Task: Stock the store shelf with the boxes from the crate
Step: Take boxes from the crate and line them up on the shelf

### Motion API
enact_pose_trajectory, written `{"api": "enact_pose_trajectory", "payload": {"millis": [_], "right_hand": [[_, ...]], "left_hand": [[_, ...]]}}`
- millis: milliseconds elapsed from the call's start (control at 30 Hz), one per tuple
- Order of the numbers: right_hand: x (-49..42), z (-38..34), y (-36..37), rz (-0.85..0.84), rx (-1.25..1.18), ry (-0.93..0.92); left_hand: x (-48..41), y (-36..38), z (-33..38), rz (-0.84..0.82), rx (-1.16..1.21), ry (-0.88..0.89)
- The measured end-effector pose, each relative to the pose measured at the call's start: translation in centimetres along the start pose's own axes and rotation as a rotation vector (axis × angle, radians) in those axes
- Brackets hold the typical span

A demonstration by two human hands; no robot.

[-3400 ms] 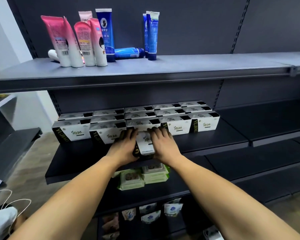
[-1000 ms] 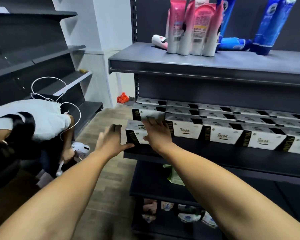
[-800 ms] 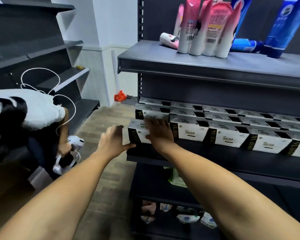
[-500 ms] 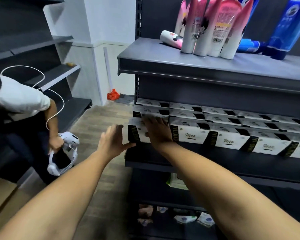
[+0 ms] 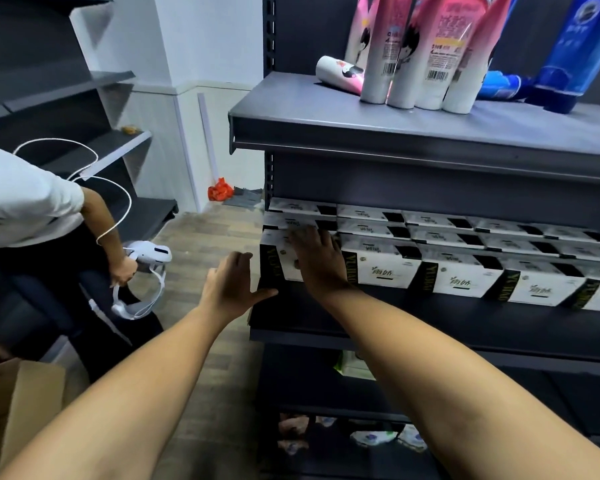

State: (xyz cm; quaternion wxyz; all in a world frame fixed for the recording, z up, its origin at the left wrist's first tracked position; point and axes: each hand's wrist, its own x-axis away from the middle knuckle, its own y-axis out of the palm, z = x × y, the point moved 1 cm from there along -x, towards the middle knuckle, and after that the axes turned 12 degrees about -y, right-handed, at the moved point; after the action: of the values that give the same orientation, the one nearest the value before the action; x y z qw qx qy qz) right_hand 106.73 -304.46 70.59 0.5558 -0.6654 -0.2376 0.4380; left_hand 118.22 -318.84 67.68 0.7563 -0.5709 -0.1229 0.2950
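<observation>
Boxes, white card with black end panels: ranged in three rows on the dark middle shelf (image 5: pixel 430 323), long sides facing out, each touching its neighbour. End panels carry gold upright lettering reading "YUJIAO"; white faces carry two dark brush-style characters over a short green bar, with a small round mark at the upper left. Smaller print is too blurred to read.

Leftmost front box (image 5: pixel 274 261): at the shelf's left end, at the head of the front row.

Right hand (image 5: pixel 317 258): laid flat over the front and top of that box, fingers (image 5: pixel 305 237) extended and slightly spread, pressing rather than gripping.

Left hand (image 5: pixel 229 289): open, holding nothing, fingers together and pointing up, thumb stretched toward the box's lower left corner; touching or just short of it, cannot tell.

Upper shelf (image 5: pixel 326 133), grey: pink-and-white tubes (image 5: pixel 426 53) standing on their caps, with barcodes and a cartoon face, text unreadable; one tube (image 5: pixel 340 72) lying on its side; blue tubes (image 5: pixel 568 53) to the right.

Lower shelves: green packs (image 5: pixel 352 367) and small pouches (image 5: pixel 371 438), partly hidden.

Left of the unit: a second person in a white top holding a white headset (image 5: pixel 142 282) with a white cable; a cardboard box (image 5: pixel 25 403) on the wood-look floor.
</observation>
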Motion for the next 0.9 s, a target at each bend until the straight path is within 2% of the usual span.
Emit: {"api": "enact_pose_trajectory", "payload": {"millis": [300,400,500,667,733,833,900], "right_hand": [[0.0,-0.5,0.2,0.031,0.015,0.038],[0.6,-0.1,0.1,0.052,0.015,0.001],[1.9,0.3,0.1,0.006,0.025,0.041],[5.3,1.2,-1.5,-0.003,0.092,0.069],[7.4,2.1,-1.9,-0.005,0.072,0.096],[11.2,3.7,-2.0,0.102,0.081,0.194],[14.3,5.2,-2.6,0.117,0.095,0.258]], "left_hand": [[0.8,0.3,-0.8,0.013,0.001,0.017],[1.3,0.5,-0.3,0.055,-0.046,0.092],[1.8,1.0,0.7,0.094,-0.072,0.162],[3.4,1.5,4.6,0.189,-0.033,0.23],[4.2,2.2,6.8,0.181,-0.033,0.241],[5.6,2.8,10.4,0.143,-0.062,0.261],[6.8,3.2,13.1,0.101,-0.081,0.29]]}}
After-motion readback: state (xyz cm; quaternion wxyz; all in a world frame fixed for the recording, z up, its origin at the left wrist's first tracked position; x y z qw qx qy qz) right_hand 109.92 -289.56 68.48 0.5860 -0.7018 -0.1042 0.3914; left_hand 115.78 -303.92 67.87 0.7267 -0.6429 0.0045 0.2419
